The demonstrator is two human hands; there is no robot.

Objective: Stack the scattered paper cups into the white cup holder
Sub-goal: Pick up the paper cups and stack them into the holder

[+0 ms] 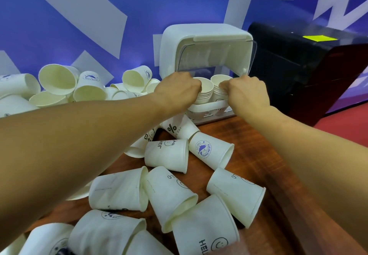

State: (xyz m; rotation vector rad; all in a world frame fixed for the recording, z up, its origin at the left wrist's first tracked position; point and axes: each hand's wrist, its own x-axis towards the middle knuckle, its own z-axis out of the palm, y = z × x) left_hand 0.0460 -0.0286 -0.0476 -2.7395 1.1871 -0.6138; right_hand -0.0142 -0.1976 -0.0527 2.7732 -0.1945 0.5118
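The white cup holder (pixel 175 41) stands at the back of the wooden table with its clear lid (pixel 211 55) swung up. Two stacks of nested paper cups stand upright in its tray (pixel 211 108). My left hand (pixel 177 91) grips the left stack (pixel 206 91) from the left side. My right hand (pixel 247 93) grips the right stack (pixel 218 82) from the right side. Several loose white paper cups (pixel 167 155) with printed logos lie on their sides across the table in front of the holder.
A heap of more paper cups (pixel 59 87) lies at the back left against the blue and white wall. A black machine (pixel 302 71) stands right of the holder. The table's right edge (pixel 298 195) drops to a red floor.
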